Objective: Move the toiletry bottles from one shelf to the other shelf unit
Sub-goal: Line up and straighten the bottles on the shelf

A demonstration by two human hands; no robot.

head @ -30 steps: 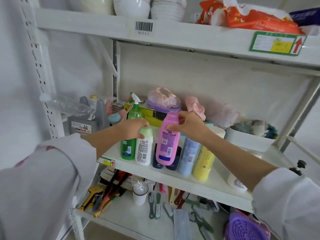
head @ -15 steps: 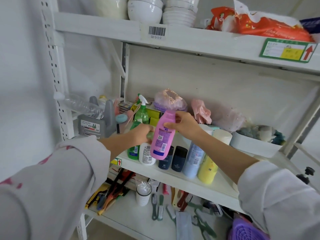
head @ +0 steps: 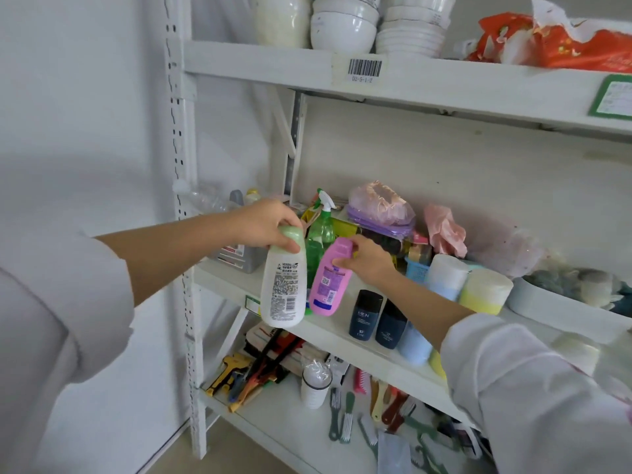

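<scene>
Left hand (head: 263,225) grips one white bottle (head: 284,289) by its green cap, lifted off the shelf (head: 342,328); right hand (head: 367,260) grips one pink bottle (head: 330,282), tilted above it; two dark bottles (head: 378,318) stand beside; one green sprayer (head: 319,230) behind.

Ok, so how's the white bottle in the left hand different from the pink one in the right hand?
The white bottle is larger than the pink bottle. It has a pale green cap, while the pink bottle's cap is pink like its body. The left hand grips the white bottle by its cap, hanging nearly upright; the right hand holds the pink one near its top, tilted. Both are off the shelf, with their printed barcode labels facing the camera.
</scene>
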